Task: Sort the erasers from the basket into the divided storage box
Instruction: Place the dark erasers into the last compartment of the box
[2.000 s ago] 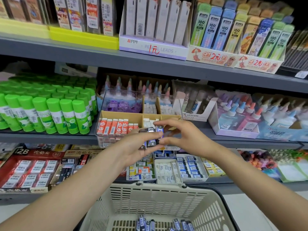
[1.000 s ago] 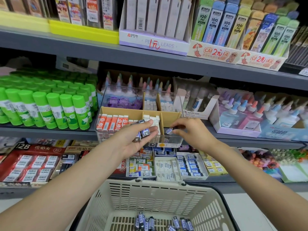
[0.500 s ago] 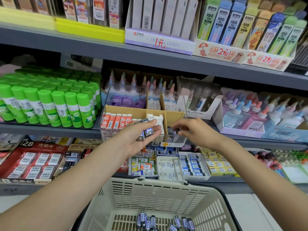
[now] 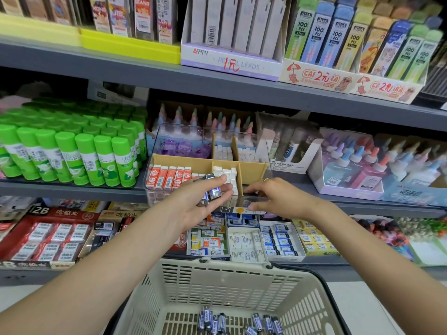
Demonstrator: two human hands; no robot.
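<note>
The left hand (image 4: 193,204) grips a few blue erasers (image 4: 210,193), held just left of the storage box's (image 4: 251,169) front right compartment. The right hand (image 4: 273,197) is nearer, fingertips curled down inside; if it holds one, I cannot tell. More erasers lie in the basket (image 4: 217,281).

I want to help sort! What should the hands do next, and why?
Probably the right hand, now at the storage box's front right compartment, should take another eraser from the left hand, which holds several blue erasers, and place it there. More wait in the basket.
</note>
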